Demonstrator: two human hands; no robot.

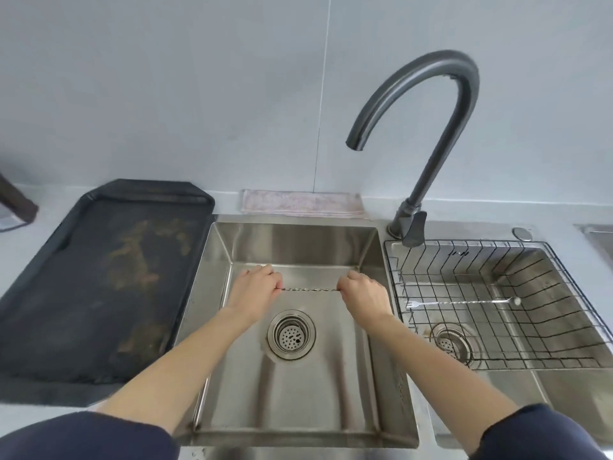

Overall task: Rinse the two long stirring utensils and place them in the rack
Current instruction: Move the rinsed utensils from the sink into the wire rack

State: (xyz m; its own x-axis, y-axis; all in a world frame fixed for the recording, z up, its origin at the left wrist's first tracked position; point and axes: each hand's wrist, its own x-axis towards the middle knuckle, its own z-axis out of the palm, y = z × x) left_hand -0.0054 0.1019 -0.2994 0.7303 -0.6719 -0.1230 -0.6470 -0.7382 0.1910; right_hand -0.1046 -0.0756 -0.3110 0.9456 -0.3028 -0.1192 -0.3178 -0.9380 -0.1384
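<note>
A thin twisted metal stirrer (310, 289) stretches level across the middle of the left sink basin (298, 240). My left hand (257, 288) grips its left end and my right hand (363, 293) grips its right end, so both tips are hidden in my fists. A second long stirrer (464, 302), with a small fork at its left end and a round knob at its right, lies flat in the black wire rack (564, 277) set in the right basin. The dark gooseneck faucet (428, 134) arches above the sink with no water running.
A stained black tray (99, 277) lies on the counter left of the sink. A folded pale cloth (300, 204) sits behind the basin against the wall. The drain strainer (291, 334) is just below my hands. A dark object (16, 200) shows at the far left edge.
</note>
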